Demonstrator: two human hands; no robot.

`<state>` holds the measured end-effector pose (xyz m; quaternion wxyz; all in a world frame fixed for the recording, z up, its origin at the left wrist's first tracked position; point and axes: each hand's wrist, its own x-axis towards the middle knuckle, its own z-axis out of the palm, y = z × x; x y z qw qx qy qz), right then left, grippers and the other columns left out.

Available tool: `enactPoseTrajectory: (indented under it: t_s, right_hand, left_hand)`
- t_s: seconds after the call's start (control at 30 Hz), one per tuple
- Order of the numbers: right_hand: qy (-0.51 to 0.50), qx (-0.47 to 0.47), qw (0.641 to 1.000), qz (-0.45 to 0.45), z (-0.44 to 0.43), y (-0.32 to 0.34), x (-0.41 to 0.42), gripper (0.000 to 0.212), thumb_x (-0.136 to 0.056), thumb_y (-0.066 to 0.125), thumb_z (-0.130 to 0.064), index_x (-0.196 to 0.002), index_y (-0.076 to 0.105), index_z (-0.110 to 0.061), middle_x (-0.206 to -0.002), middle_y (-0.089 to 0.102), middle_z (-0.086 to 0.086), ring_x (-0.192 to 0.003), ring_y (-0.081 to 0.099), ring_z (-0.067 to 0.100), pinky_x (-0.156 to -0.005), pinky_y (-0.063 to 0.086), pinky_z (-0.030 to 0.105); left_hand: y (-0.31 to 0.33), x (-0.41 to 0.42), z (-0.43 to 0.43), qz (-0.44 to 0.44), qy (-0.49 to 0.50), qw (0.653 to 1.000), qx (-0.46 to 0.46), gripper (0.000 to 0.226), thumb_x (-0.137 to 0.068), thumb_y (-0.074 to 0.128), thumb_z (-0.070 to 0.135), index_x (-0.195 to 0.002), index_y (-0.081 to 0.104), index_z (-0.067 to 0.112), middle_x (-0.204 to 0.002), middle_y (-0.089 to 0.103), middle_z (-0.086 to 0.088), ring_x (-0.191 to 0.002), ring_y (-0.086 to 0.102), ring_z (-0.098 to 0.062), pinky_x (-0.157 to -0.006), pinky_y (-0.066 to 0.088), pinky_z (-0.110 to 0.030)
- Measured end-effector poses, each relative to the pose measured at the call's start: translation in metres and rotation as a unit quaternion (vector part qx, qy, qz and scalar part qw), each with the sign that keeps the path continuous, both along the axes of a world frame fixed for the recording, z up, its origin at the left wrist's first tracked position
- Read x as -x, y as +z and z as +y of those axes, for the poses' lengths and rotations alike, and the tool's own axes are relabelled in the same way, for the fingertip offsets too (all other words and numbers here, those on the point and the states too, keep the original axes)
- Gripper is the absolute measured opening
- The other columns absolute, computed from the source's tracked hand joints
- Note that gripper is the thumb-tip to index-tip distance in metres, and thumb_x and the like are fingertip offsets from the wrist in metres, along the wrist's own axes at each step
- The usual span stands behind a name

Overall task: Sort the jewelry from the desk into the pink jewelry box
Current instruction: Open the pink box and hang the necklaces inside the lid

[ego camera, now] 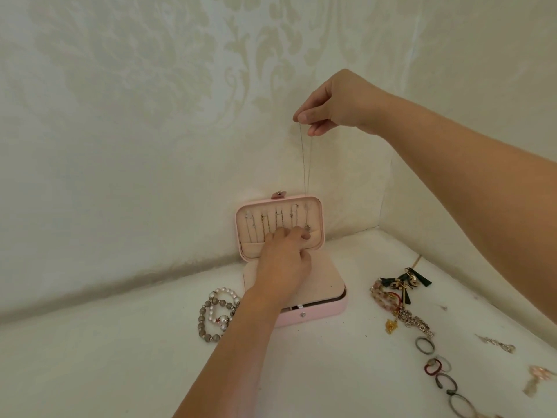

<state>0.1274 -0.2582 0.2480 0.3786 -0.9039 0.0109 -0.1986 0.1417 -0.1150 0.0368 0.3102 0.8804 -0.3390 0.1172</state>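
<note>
One fine silver chain point(304, 164) dangles, pinched by right hand point(334, 104); left hand point(283, 260): grip unclear

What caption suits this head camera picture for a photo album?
The right hand dangles a thin necklace over the open pink jewelry box while the left hand reaches into its lid.
</note>
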Motion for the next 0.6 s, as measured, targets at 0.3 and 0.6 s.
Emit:
enactPoseTrajectory:
  t_s: [0.3,0.6]
  right_hand:
    - [-0.008,-0.004,1.000,0.006,0.001,-0.016,0.001,0.009,-0.083,0.071,-0.011,-0.091,0.073,-0.012,-0.093,0.072,0.013,-0.069,0.068,0.013,-0.083,0.055,0.021]
    - [-0.001,0.009,1.000,0.017,0.001,-0.030,0.007,0.012,-0.082,0.072,-0.012,-0.094,0.073,-0.009,-0.077,0.070,-0.002,-0.055,0.065,0.000,-0.060,0.049,0.007]
  left_hand:
    - [-0.003,-0.002,0.001,0.002,-0.007,1.000,0.006,0.042,-0.089,0.049,0.014,-0.130,0.050,0.023,-0.118,0.052,-0.007,-0.111,0.042,-0.023,-0.097,0.030,-0.027]
    - [-0.006,-0.004,-0.001,-0.001,0.004,1.000,-0.001,0.043,-0.090,0.050,0.017,-0.133,0.048,0.021,-0.121,0.051,-0.008,-0.113,0.041,-0.025,-0.100,0.032,-0.031]
